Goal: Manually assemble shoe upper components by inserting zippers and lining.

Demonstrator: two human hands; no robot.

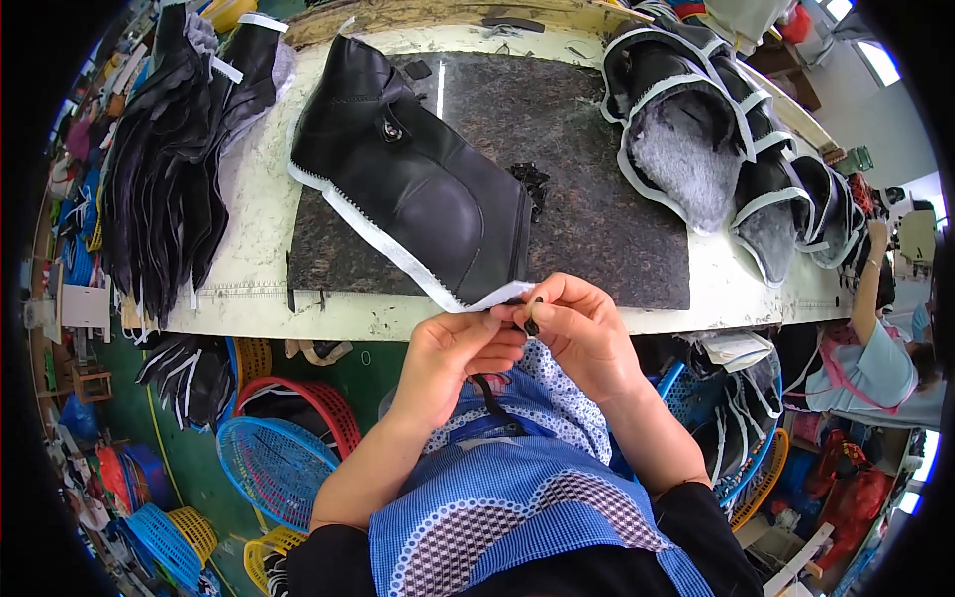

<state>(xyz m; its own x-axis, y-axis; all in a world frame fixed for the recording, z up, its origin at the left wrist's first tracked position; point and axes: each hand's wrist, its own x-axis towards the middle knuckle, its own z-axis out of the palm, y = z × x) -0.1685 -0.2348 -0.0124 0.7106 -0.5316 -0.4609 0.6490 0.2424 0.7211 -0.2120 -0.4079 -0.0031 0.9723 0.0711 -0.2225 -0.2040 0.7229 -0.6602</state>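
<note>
A black leather boot upper (398,169) with a white-taped edge and a small round metal fitting lies flat before me, its toe-side corner hanging past the table's near edge. My left hand (460,353) is closed in a pinch by that corner, on the edge of the upper. Close beside it, my right hand (587,338) pinches a small shiny black piece (534,316) between thumb and fingers; its exact kind is too small to tell. The fingertips of both hands nearly meet. Under the upper is a dark speckled board (597,239).
Shiny black scraps (532,184) lie on the board. A stack of black uppers (169,169) is at left; several fur-lined ones (686,149) stand at right. Below the table are a blue basket (269,468) and a red basket (328,408). A co-worker (865,358) sits at far right.
</note>
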